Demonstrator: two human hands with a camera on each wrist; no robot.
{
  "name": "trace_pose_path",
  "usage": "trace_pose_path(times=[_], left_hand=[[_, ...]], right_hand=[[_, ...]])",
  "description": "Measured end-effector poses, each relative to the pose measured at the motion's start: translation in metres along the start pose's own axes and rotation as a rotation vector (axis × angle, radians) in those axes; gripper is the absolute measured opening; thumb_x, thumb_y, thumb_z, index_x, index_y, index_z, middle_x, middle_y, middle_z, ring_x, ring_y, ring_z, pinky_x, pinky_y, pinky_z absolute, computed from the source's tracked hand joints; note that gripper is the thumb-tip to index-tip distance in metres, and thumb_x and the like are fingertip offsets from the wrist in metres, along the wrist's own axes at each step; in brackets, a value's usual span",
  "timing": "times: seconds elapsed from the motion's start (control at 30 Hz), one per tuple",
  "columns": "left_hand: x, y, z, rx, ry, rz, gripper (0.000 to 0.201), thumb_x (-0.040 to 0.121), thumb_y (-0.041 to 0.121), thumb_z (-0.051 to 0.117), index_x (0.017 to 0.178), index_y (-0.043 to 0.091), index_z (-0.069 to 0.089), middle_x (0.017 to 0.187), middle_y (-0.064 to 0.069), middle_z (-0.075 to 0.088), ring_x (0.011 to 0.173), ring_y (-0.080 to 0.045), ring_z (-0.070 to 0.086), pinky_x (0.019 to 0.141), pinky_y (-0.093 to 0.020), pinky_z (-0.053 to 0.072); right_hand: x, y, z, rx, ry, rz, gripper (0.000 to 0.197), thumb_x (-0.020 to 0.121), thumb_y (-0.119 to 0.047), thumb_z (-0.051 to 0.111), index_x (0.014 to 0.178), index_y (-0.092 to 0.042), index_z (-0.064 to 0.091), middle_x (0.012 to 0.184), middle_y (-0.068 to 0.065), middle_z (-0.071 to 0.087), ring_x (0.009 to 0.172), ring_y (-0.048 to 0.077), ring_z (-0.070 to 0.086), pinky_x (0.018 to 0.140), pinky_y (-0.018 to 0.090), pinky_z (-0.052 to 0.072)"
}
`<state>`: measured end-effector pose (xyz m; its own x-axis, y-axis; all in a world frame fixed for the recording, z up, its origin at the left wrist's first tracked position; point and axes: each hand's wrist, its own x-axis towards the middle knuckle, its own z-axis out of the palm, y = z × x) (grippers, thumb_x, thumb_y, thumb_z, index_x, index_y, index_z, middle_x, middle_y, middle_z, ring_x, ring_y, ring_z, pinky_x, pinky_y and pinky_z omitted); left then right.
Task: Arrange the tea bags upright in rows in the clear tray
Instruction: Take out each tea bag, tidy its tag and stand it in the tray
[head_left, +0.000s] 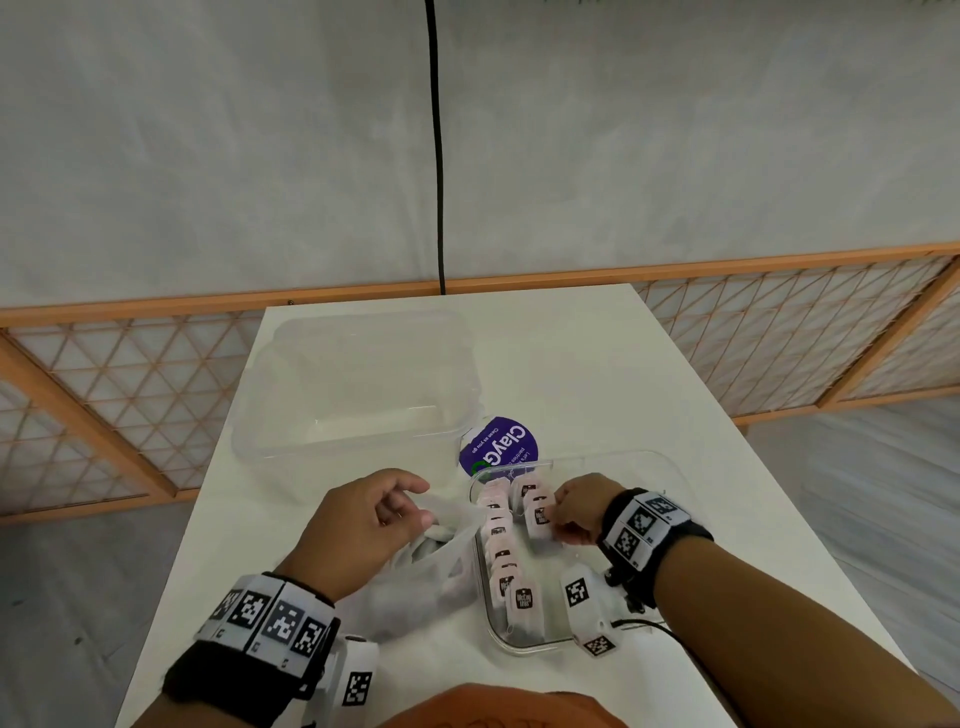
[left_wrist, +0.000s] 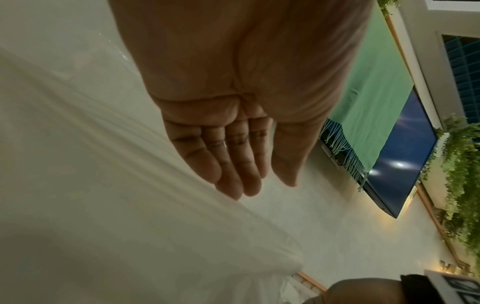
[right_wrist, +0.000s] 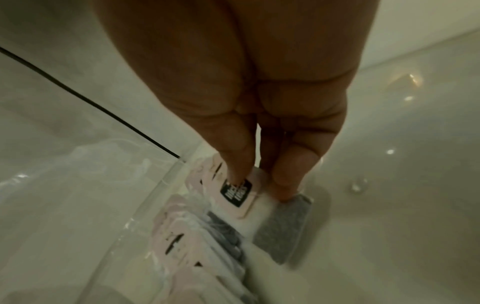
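glossy clear plastic tray (head_left: 670, 470), matt paper tea bags (head_left: 498, 530), thin translucent plastic bag (head_left: 415, 582)

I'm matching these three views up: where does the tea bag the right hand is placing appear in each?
Head: held tea bag right of centre, low, in the clear tray, pinched by the right hand.
Left wrist: not in it.
Right wrist: lower centre, at the fingertips.
Shared landmark: the finished row of tea bags along the tray's left wall.
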<state>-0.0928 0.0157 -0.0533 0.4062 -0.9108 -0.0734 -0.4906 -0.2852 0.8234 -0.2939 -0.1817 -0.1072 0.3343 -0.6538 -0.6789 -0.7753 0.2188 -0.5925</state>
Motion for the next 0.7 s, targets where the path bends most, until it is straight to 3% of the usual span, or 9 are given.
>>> trace_pose_path(times=[0.17, 0.37, 0.53, 0.7], left_hand=[[-0.001, -0.004, -0.001, 0.001, -0.002, -0.01, 0.021, 0.079, 0.025, 0.077, 0.093, 0.035, 0.067, 0.079, 0.015, 0.068, 0.069, -0.007, 0.061, 0.071, -0.026, 0.054], [-0.001, -0.006, -0.002, -0.004, -0.004, -0.017, 0.02, 0.08, 0.022, 0.076, 0.094, 0.033, 0.067, 0.079, 0.015, 0.068, 0.068, -0.008, 0.062, 0.06, -0.02, 0.053], [0.0, -0.008, -0.001, 0.012, -0.009, -0.016, 0.02, 0.08, 0.025, 0.076, 0.093, 0.036, 0.066, 0.079, 0.014, 0.068, 0.068, -0.007, 0.061, 0.067, -0.022, 0.052], [-0.001, -0.009, -0.002, 0.023, -0.012, -0.013, 0.02, 0.08, 0.025, 0.076, 0.093, 0.036, 0.066, 0.079, 0.016, 0.067, 0.068, -0.006, 0.062, 0.065, -0.018, 0.05]], right_hand=[[0.003, -0.002, 0.005, 0.027, -0.037, 0.015, 0.019, 0.082, -0.004, 0.068, 0.077, -0.019, 0.057, 0.086, 0.005, 0.063, 0.084, 0.02, 0.066, 0.08, 0.032, 0.059], [0.009, -0.001, 0.011, 0.043, -0.027, 0.001, 0.015, 0.079, -0.003, 0.07, 0.071, -0.014, 0.063, 0.086, 0.013, 0.068, 0.091, 0.032, 0.067, 0.089, 0.048, 0.055], [0.003, -0.006, 0.015, 0.07, -0.01, -0.001, 0.015, 0.084, -0.005, 0.067, 0.072, -0.013, 0.062, 0.085, 0.013, 0.067, 0.085, 0.031, 0.066, 0.088, 0.047, 0.055], [0.001, -0.007, 0.013, 0.007, 0.049, -0.034, 0.017, 0.082, -0.008, 0.069, 0.071, -0.016, 0.059, 0.078, 0.008, 0.067, 0.077, 0.025, 0.067, 0.082, 0.04, 0.058]])
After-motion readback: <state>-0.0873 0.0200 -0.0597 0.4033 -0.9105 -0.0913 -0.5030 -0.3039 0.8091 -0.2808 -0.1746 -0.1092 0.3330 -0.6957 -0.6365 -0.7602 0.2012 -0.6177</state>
